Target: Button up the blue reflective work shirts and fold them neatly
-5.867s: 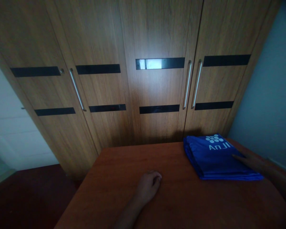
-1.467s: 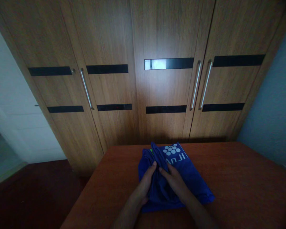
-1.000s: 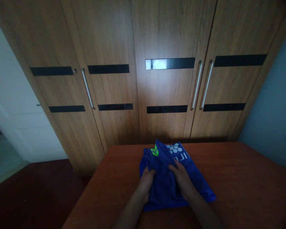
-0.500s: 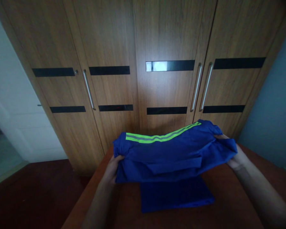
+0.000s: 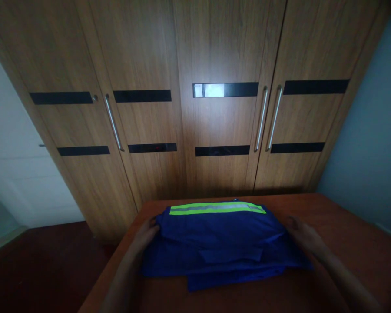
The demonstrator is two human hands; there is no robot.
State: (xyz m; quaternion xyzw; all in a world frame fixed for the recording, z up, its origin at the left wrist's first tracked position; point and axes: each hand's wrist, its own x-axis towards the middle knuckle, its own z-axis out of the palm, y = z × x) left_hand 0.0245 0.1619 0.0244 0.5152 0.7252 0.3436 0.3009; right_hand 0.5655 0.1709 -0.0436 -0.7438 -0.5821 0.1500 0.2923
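A blue work jacket (image 5: 221, 230) with a yellow-green and silver reflective strip lies partly folded across the table. Under its near side, the edge of another folded blue garment (image 5: 234, 280) shows. My left hand (image 5: 148, 232) is at the jacket's left edge, its fingers closed on the fabric. At the right edge rests my right hand (image 5: 304, 234), slightly blurred, with its fingers loosely apart against the cloth.
The reddish-brown table (image 5: 348, 243) has its left edge near my left forearm. Behind it stands a wooden wardrobe (image 5: 156, 174) with metal handles and black strips. A white door (image 5: 26, 182) is at the left, a pale wall (image 5: 365, 143) at the right.
The jacket has come down from the air onto the table and the folded garment. Both hands have lowered with it, and my right hand has loosened. The view has shifted slightly.
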